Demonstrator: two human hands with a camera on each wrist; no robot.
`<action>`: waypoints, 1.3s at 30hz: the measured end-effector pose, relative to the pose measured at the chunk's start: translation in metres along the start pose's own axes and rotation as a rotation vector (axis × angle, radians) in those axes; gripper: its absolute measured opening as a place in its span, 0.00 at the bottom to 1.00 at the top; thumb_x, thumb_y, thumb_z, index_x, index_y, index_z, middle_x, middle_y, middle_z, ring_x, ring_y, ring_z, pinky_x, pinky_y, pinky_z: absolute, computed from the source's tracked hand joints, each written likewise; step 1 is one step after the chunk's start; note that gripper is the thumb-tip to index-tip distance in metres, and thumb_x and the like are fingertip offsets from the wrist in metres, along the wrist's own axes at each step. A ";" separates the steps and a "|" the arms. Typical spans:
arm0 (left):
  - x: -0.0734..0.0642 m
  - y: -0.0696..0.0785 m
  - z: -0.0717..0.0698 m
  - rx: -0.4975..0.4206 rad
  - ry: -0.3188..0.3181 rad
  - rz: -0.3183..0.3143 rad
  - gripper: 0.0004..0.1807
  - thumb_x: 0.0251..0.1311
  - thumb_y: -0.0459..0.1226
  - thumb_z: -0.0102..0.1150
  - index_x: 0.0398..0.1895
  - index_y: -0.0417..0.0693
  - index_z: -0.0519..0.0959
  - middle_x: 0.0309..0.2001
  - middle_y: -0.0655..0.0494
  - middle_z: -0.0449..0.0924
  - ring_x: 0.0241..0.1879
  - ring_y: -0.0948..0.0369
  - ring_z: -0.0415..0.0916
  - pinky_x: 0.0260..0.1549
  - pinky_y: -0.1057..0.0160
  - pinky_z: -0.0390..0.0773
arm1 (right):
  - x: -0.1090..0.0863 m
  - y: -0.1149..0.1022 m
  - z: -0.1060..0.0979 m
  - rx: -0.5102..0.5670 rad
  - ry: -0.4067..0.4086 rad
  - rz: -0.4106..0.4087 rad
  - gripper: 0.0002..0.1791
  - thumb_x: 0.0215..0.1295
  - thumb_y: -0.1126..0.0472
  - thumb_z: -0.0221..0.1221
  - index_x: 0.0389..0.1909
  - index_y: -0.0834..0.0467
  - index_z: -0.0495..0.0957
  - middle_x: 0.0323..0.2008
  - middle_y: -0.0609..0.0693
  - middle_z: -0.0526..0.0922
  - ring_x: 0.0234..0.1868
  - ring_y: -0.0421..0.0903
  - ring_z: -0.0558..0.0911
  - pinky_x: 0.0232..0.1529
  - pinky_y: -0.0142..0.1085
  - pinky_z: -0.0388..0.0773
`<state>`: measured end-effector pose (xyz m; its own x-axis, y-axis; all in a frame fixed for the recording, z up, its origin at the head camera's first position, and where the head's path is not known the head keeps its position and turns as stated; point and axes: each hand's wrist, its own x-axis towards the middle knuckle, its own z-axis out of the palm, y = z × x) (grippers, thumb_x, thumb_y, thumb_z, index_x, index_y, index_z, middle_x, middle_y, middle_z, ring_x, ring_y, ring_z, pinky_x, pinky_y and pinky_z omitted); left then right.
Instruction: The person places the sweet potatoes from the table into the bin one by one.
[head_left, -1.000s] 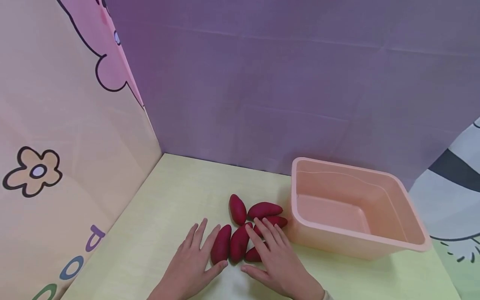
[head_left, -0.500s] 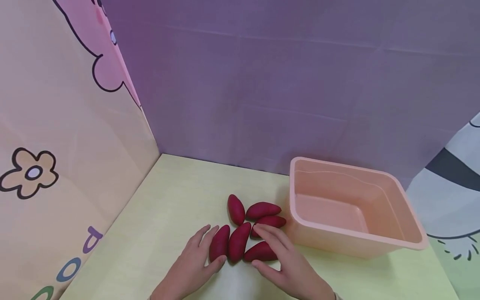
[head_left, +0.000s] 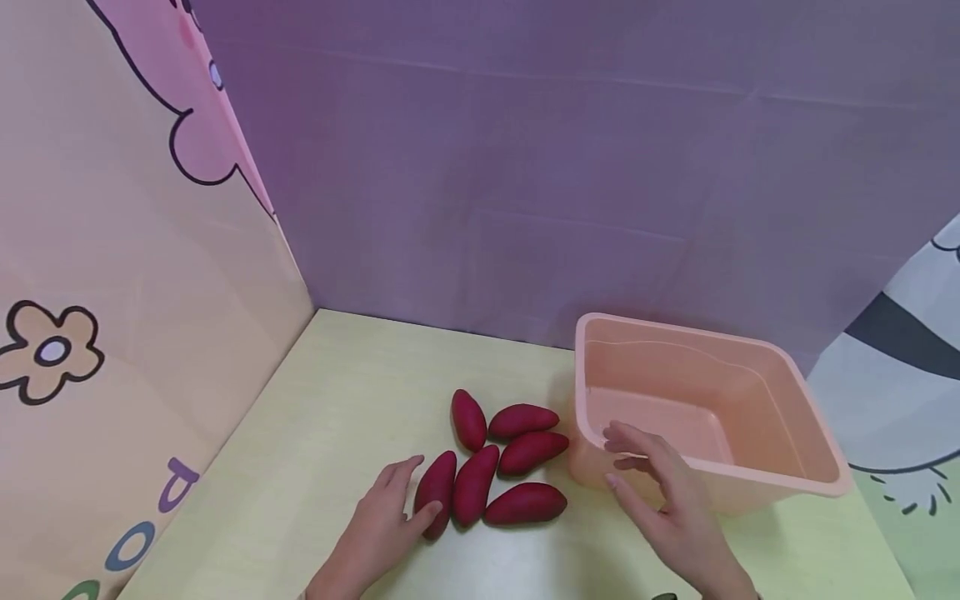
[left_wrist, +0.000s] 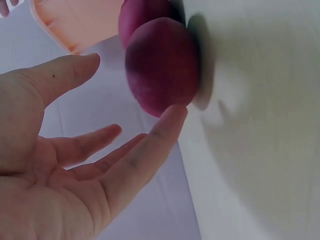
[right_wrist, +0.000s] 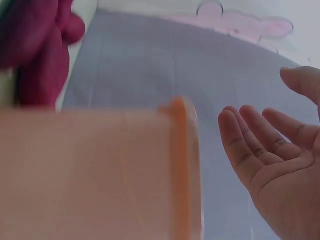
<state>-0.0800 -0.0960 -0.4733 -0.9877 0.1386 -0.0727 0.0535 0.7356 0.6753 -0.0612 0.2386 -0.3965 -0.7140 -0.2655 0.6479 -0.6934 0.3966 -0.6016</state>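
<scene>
Several dark red sweet potatoes lie together on the table; the leftmost sweet potato [head_left: 435,485] is beside my left hand [head_left: 381,515]. That hand has loosely spread fingers, its thumb over the near end of this sweet potato. In the left wrist view, the index fingertip [left_wrist: 176,114] is at the edge of a sweet potato [left_wrist: 161,65]; contact is hard to tell. My right hand [head_left: 671,510] hovers, fingers relaxed and holding nothing, by the near left corner of a pink plastic basin [head_left: 690,367]. The right wrist view has the basin [right_wrist: 90,175] beside the bare palm [right_wrist: 287,170].
Right of the sweet potatoes stands the basin, near the back of the pale yellow table [head_left: 375,367]. A purple cloth wall [head_left: 480,183] rises behind, and a printed cream panel [head_left: 165,275] borders the left side.
My right hand has moved off the sweet potatoes to the right, in front of the basin. The left hand has shifted only slightly, and the sweet potatoes keep their arrangement.
</scene>
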 end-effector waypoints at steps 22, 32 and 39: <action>0.006 -0.005 0.013 0.008 0.005 0.026 0.35 0.57 0.42 0.71 0.65 0.35 0.70 0.57 0.41 0.74 0.53 0.46 0.76 0.52 0.45 0.77 | -0.034 0.027 -0.143 -0.485 0.540 0.684 0.23 0.67 0.67 0.63 0.63 0.58 0.77 0.43 0.24 0.77 0.40 0.21 0.75 0.39 0.13 0.69; 0.009 -0.006 0.013 0.042 -0.014 -0.016 0.36 0.56 0.44 0.72 0.65 0.36 0.71 0.49 0.46 0.76 0.44 0.51 0.77 0.47 0.47 0.80 | -0.049 0.040 -0.162 -0.526 0.576 0.982 0.22 0.70 0.54 0.59 0.62 0.58 0.77 0.43 0.24 0.75 0.36 0.17 0.69 0.33 0.15 0.65; 0.012 -0.007 0.014 0.030 -0.021 -0.023 0.36 0.55 0.45 0.73 0.63 0.35 0.72 0.47 0.47 0.77 0.40 0.54 0.77 0.42 0.50 0.80 | -0.059 0.051 -0.173 -0.395 0.513 1.126 0.28 0.73 0.49 0.55 0.66 0.62 0.72 0.52 0.41 0.74 0.28 0.18 0.74 0.47 0.34 0.79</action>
<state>-0.0906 -0.0903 -0.4890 -0.9854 0.1355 -0.1035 0.0358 0.7579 0.6514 -0.0377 0.4260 -0.3842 -0.7020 0.7113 0.0360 0.3981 0.4338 -0.8083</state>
